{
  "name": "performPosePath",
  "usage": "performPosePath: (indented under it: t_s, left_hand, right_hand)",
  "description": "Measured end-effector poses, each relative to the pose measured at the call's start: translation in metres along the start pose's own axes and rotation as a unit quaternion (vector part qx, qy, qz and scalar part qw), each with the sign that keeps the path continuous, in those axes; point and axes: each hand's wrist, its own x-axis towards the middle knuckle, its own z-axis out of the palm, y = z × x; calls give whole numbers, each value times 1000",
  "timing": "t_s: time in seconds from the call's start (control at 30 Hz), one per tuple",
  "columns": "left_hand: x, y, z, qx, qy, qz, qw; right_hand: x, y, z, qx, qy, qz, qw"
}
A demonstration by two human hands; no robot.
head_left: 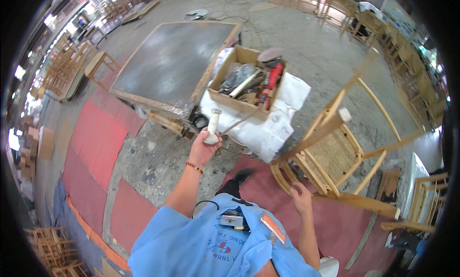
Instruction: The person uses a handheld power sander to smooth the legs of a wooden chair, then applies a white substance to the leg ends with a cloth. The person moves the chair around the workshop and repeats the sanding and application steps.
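Note:
Raised in front of me, my left hand [206, 146] is closed round a white bottle-like object [213, 126] with a slim body and a wider base. A light wooden chair [330, 157] with a woven-looking seat is tipped over at my right, its legs pointing up and outward. Parts of the chair are smeared by motion. My right hand [301, 199] is at the chair's lower frame, beside the curved back rails, with its fingers curled; the exact contact is partly hidden.
Ahead, a cardboard box [239, 105] holds a red power tool [272, 83] and other tools, on white wrapped padding [287, 126]. Left of it is a low table with a dark top [172, 61]. Red mats [96, 143] cover parts of the floor. Rows of chairs [407, 61] line the right.

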Motion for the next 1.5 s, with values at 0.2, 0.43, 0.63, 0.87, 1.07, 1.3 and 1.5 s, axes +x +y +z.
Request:
performPosePath:
  t_s: [0.2, 0.43, 0.63, 0.87, 1.07, 1.3, 1.5]
  left_hand:
    - [-51, -71, 154, 35, -130, -60, 989]
    - [-83, -110, 268, 217, -241, -129, 937]
    - [-34, -84, 293, 323, -397, 54, 857]
    - [59, -112, 322, 424, -402, 124, 802]
    - [78, -133, 324, 389, -432, 166, 796]
    - [74, -125, 324, 416, -417, 161, 792]
    - [77, -131, 322, 387, -422, 204, 794]
  right_hand:
    - [-26, -168, -27, -218, 92, -428, 872]
    - [-26, -220, -74, -354, 185, -482, 780]
    - [-11, -270, -118, -234, 267, -440, 825]
    - [32, -339, -116, -49, 180, -253, 949]
    - [64, -356, -104, -177, 143, -194, 954]
    - [71, -354, -110, -210, 135, -259, 933]
    - [62, -346, -109, -119, 182, -199, 956]
